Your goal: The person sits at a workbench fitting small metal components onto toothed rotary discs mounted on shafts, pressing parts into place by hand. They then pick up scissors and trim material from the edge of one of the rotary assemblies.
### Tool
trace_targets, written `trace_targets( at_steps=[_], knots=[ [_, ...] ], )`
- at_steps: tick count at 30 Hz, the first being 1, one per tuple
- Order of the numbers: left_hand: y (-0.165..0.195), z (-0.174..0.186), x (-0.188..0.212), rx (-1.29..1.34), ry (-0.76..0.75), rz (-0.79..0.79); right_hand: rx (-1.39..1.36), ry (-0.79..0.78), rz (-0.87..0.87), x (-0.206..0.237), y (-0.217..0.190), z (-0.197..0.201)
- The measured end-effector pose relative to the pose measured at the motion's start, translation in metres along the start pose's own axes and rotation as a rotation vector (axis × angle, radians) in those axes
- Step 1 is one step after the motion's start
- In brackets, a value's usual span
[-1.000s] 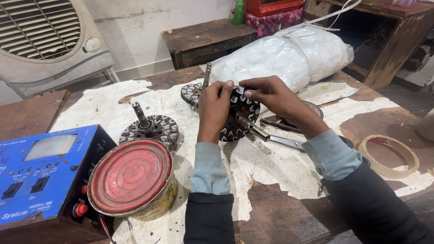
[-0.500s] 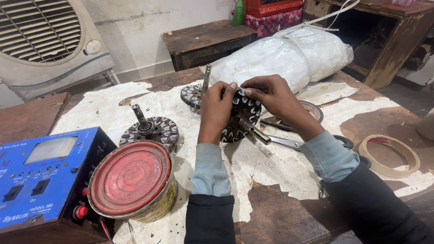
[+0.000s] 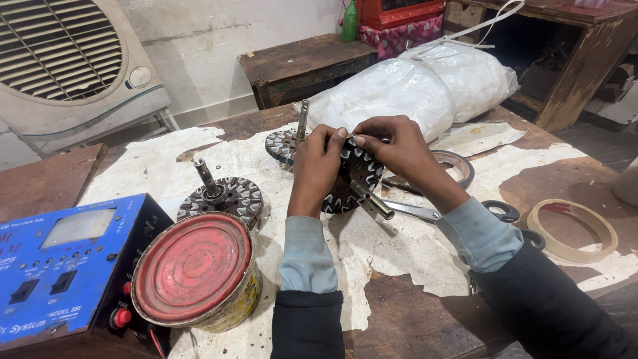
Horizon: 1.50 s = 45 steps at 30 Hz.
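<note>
My left hand [image 3: 318, 169] and my right hand [image 3: 393, 147] both grip a round dark stator core [image 3: 355, 183] with pale slot liners, tilted up on edge over the table. Its metal shaft [image 3: 372, 199] points toward me. The fingertips of both hands meet at the core's top rim. A second stator with an upright shaft [image 3: 224, 195] lies to the left on the table. A third stator [image 3: 282, 143] with a shaft sits just behind my left hand.
A blue electrical tester box [image 3: 63, 266] and a tin with a red lid [image 3: 193, 269] stand at the front left. Scissors [image 3: 442, 213], a tape ring [image 3: 575, 229], a second ring [image 3: 458, 166] and a white plastic bundle [image 3: 412, 86] lie to the right. An air cooler [image 3: 66, 60] stands behind.
Both hands stay on the tilted stator; the fingertips have shifted slightly along its top rim and the shaft has swung a little toward me.
</note>
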<state>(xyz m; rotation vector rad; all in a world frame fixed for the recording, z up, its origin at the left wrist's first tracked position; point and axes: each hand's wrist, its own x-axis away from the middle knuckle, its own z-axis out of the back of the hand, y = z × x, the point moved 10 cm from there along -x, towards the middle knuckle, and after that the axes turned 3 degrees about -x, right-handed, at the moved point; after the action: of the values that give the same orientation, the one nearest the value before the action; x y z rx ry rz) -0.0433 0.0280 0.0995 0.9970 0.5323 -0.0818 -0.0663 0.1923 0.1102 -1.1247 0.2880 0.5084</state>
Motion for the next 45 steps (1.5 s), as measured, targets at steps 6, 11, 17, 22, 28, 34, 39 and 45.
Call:
trace_targets(
  at_steps=[6, 11, 17, 22, 28, 34, 39, 45],
  knots=[
    [0.001, -0.003, 0.001, -0.003, -0.008, -0.026, -0.103, -0.037, -0.022, -0.002, 0.007, 0.0],
    [0.009, -0.002, 0.003, 0.015, -0.02, -0.063, -0.148, -0.048, -0.025, -0.001, 0.008, 0.0],
    [0.004, -0.004, 0.004, -0.006, -0.061, 0.036, -0.131, -0.052, -0.088, -0.002, 0.01, 0.0],
    [0.01, -0.003, 0.003, -0.023, -0.029, -0.034, -0.168, -0.064, -0.053, 0.0, 0.005, 0.001],
    [0.007, -0.004, 0.002, -0.028, -0.046, -0.001, -0.094, -0.031, -0.054, 0.001, 0.003, 0.004],
    [0.013, -0.002, 0.003, 0.011, -0.039, -0.051, -0.091, -0.015, -0.05, 0.002, 0.003, 0.005],
    [0.015, -0.002, 0.002, 0.014, -0.041, -0.058, -0.105, -0.019, -0.019, 0.001, 0.002, 0.005],
    [0.016, -0.002, 0.003, 0.033, -0.055, -0.067, -0.078, -0.011, -0.002, 0.002, 0.002, 0.006]
  ],
)
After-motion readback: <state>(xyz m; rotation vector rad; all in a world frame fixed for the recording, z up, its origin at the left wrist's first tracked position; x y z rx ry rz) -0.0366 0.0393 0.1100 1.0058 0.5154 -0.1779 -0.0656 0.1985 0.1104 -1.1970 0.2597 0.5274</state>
